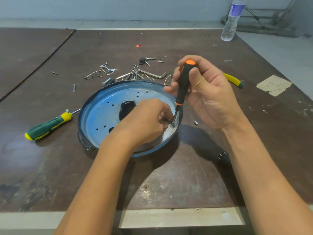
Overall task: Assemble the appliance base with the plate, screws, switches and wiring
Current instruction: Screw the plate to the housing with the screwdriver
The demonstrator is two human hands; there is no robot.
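- Table [169, 184]: 1 dark, scuffed worktop w/ pale front edge nearest the viewer; 2 bare forearms reach in over it.
- Base plate [94, 116]: 1 round dish, blue-filmed inside, flat on table at centre; 1 large dark middle opening, several small punched holes.
- L hand [147, 119]: inside the plate, right of the opening. Fingers curled tight, thumb + index closing at the driver tip; cannot tell if they pinch the screw [172, 124] or only steady the shaft.
- Spacer [196, 123]: 1 small metal piece on table, just right of the plate rim.
- Green-yellow screwdriver [49, 125]: 1, lying left of plate, tip toward the rim.
- R hand [208, 92]: above plate's right rim, thumb + fingers wrapped round the handle.
- Black-orange screwdriver [183, 82]: 1, near upright, tip down on the screw near the plate's right wall.
- Yellow-green handle [234, 80]: 1, partly hidden behind R hand; tool type unclear.
- Paper scrap [274, 85]: 1, far right.
- Loose fasteners [108, 70]: over a dozen screws/bolts scattered behind the plate.
- Hex key [154, 74]: 1 clear, among them.
- Black part [142, 60]: 1, small, beyond the fasteners.
- Red scrap [138, 45]: 1, farther back.
- Water bottle [232, 21]: 1, upright, far right corner.
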